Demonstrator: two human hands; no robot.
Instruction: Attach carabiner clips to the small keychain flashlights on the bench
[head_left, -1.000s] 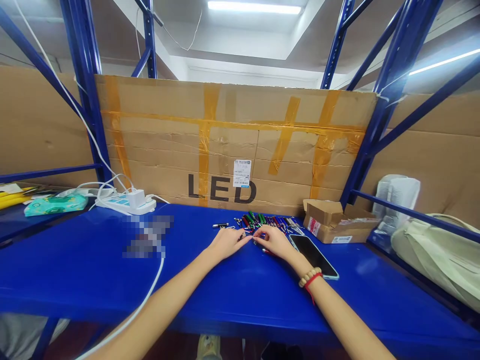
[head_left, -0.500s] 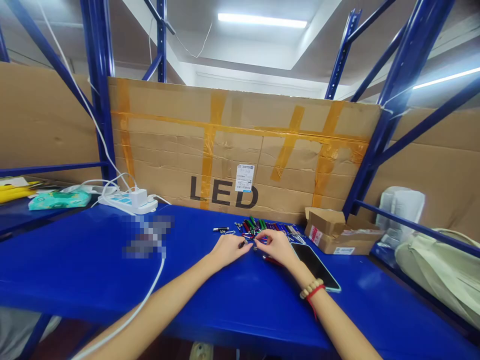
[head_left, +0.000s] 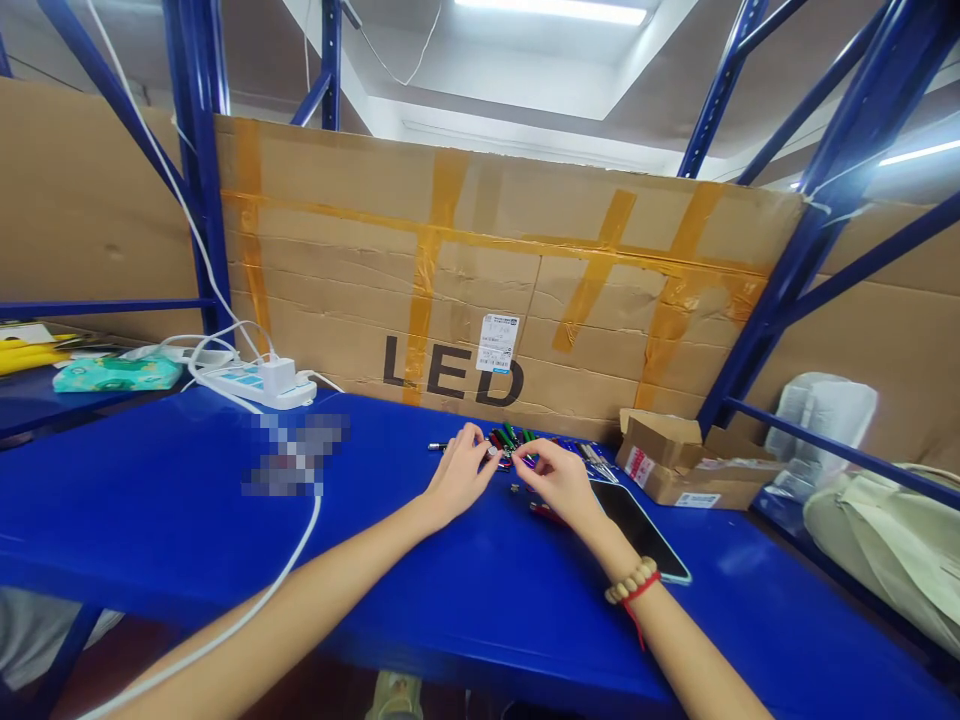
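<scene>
The left hand [head_left: 456,478] and right hand [head_left: 564,482] had just moved forward, bringing the coloured tubes [head_left: 511,434] on the tabletop [head_left: 480,595] within reach, each grip nearly pinched, its contents too small to make out.

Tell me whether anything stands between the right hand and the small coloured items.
Nothing visible does: the right hand is at the near edge of the coloured items. The dark-screened device lies off to its right.
</scene>
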